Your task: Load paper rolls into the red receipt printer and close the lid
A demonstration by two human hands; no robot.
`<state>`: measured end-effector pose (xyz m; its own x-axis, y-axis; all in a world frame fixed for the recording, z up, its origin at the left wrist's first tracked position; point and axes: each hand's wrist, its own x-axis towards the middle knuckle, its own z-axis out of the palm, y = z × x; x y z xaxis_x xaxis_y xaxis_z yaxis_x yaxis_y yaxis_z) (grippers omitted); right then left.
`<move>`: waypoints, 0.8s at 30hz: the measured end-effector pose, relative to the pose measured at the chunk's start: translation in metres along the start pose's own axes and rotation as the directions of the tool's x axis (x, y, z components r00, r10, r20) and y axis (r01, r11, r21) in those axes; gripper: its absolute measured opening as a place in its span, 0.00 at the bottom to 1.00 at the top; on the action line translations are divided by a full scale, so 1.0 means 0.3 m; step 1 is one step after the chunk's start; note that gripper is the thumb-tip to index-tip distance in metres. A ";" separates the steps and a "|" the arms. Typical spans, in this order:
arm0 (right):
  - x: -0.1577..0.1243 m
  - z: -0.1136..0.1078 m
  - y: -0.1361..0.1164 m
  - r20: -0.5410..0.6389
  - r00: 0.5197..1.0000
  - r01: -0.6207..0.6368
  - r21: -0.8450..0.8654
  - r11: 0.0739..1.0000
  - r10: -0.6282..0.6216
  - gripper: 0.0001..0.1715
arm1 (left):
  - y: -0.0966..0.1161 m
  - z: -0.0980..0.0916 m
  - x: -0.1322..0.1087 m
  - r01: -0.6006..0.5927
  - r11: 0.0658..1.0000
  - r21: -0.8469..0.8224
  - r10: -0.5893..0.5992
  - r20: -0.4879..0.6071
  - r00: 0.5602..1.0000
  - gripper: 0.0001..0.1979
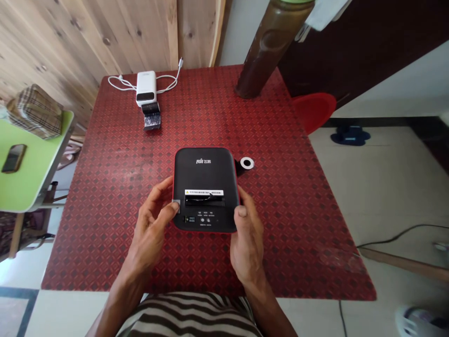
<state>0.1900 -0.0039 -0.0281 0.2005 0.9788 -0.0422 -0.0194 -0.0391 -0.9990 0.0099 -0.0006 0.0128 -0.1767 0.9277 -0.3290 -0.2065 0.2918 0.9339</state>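
A black receipt printer with red edges is held level over the table by both of my hands. My left hand grips its left side, the thumb resting on a grey tab at the corner. Around the right edge my right hand is closed, its thumb on top. A dark strip shows in the printer's slot, below a white warning label; buttons and small lights lie nearer me. Just past the right edge is a small roll with a white ring-shaped end, partly hidden by the printer.
A white power bank with a looped cable and a crinkled black strip lies at the back left of the red patterned table. A tall brown bottle stands at the back right. Left, a green table holds a phone and plaid bag.
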 end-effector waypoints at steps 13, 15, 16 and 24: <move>0.012 -0.019 -0.048 -0.008 0.994 0.109 -0.166 0.980 -0.112 0.31 | -0.024 -0.009 -0.003 -0.028 0.999 -0.030 0.028 0.031 0.999 0.25; 0.042 -0.042 -0.076 -0.035 0.975 0.204 -0.260 0.944 -0.221 0.28 | -0.024 -0.012 -0.002 -0.043 0.999 0.004 0.042 0.032 0.999 0.25; 0.064 -0.052 -0.094 -0.023 0.955 0.274 -0.326 0.905 -0.297 0.23 | -0.022 -0.014 0.000 -0.052 0.998 0.021 0.051 0.032 0.998 0.25; 0.252 0.029 -0.203 0.465 0.747 0.661 -0.589 0.465 -0.474 0.19 | -0.031 -0.031 0.012 -0.139 0.988 0.072 0.134 0.066 0.989 0.26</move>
<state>0.1977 0.0742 0.0296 -0.2964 0.8437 0.4476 0.7004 0.5106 -0.4988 0.0023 -0.0021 0.0016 -0.1387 0.9718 -0.1906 -0.1096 0.1762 0.9782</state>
